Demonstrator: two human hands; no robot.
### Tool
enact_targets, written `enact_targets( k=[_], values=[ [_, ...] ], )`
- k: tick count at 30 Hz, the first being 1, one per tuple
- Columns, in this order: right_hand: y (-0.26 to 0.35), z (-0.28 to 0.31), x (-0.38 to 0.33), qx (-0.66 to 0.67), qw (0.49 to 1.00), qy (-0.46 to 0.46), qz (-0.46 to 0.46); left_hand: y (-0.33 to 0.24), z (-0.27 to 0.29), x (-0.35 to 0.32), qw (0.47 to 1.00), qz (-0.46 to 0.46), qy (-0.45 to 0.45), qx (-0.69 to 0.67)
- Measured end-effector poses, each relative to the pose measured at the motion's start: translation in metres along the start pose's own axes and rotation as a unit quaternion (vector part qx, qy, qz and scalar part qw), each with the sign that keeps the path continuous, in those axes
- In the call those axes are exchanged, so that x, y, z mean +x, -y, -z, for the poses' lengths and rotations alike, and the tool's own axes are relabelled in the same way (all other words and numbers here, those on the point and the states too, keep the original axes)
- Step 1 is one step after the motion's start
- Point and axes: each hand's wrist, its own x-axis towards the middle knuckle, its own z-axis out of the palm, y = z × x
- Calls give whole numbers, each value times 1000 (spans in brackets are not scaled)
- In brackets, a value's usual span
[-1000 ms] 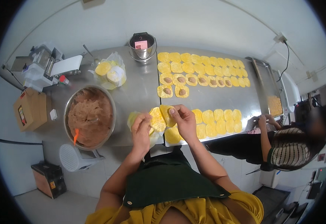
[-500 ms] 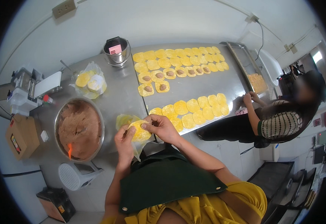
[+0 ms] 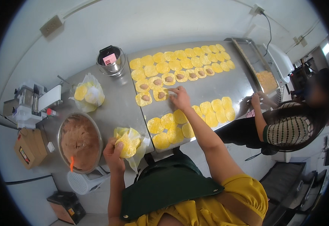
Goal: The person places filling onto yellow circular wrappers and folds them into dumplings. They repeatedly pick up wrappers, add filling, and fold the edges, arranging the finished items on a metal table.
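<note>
My left hand [image 3: 113,155] grips a round yellow dough wrapper [image 3: 129,147] at the table's front edge. Behind the wrapper a crumpled clear plastic bag [image 3: 136,160] hangs partly over the edge. My right hand [image 3: 180,98] reaches across the steel table, fingers stretched out. Its fingertips are at the right edge of a wrapper topped with brown filling [image 3: 161,95]. Several filled wrappers lie in that row and the one behind, with plain wrappers [image 3: 170,56] in rows farther back. Nearer me, more plain wrappers [image 3: 175,135] lie partly under my right forearm.
On the left stands a steel bowl of brown filling [image 3: 79,137] with an orange handle [image 3: 72,164] in it. A metal bucket [image 3: 115,68] and a bag of wrappers [image 3: 91,94] stand behind. At right are a tray [image 3: 268,83] and a co-worker [image 3: 284,120].
My right hand has let go of the yellow wrapper and moved forward and right to the filled wrappers. My left hand, still gripping the wrapper, has shifted slightly left and nearer me.
</note>
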Motion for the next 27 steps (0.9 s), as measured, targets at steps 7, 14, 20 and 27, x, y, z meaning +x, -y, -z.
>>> enact_targets(
  k=[7,14,20,27],
  values=[
    [-49,39,-2,-106,992,57,27,15,-35,7,996,84,-31,27],
    [-261,204,7,-248,941,-97,-210,38,-99,36,988,134,-32,69],
    [-391,268,46,-260,889,-215,-309,56,-150,61,985,128,21,117],
    [-193,139,50,-19,988,-110,-107,59,-173,73,987,128,37,93]
  ],
)
